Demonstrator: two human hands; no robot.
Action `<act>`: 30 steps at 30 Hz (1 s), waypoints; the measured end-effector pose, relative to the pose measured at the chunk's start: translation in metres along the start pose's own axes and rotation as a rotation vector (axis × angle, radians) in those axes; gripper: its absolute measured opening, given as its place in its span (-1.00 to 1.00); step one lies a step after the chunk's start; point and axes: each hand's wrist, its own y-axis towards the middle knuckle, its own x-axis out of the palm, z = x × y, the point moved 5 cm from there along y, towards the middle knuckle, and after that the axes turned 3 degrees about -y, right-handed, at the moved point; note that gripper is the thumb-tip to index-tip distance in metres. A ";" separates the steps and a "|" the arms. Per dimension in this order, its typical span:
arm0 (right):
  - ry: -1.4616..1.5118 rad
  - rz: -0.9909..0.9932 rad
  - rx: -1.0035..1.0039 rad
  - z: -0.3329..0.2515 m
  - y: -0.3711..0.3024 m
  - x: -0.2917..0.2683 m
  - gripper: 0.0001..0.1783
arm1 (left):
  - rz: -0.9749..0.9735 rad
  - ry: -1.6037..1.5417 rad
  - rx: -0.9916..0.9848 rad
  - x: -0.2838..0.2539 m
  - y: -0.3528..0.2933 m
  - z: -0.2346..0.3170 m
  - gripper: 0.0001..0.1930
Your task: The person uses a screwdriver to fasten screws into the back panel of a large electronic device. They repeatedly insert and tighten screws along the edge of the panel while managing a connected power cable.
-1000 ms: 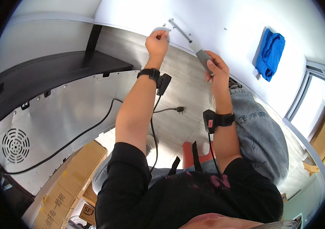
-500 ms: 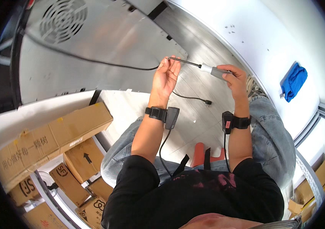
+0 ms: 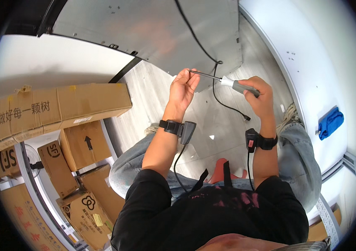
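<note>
My right hand (image 3: 261, 96) is wrapped round the grey and white handle of a screwdriver (image 3: 228, 81). Its dark shaft points left, to the fingertips of my left hand (image 3: 181, 88). There the thumb and fingers of that hand are pinched together at the tip, palm turned up. Whatever small thing sits between them is too small to make out. Beyond both hands stands a large grey metal panel (image 3: 161, 37). A black power cable (image 3: 197, 37) runs down in front of it, has a small loop, and ends in a plug near the floor.
Cardboard boxes (image 3: 88, 144) fill a shelf at the left, with a long carton (image 3: 81, 98) on top. On the white surface at the right lie a folded blue cloth (image 3: 331, 123) and several small screws (image 3: 290, 55). A red stool (image 3: 219, 169) shows between my legs.
The view has turned, so the panel, boxes and cloth appear shifted. The cable now hangs to the right of my left hand instead of passing behind it. Both hands keep the same grip.
</note>
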 end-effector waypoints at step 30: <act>0.197 -0.075 0.302 -0.048 -0.061 0.174 -0.60 | -0.023 0.211 0.060 -0.020 -0.005 0.104 -0.82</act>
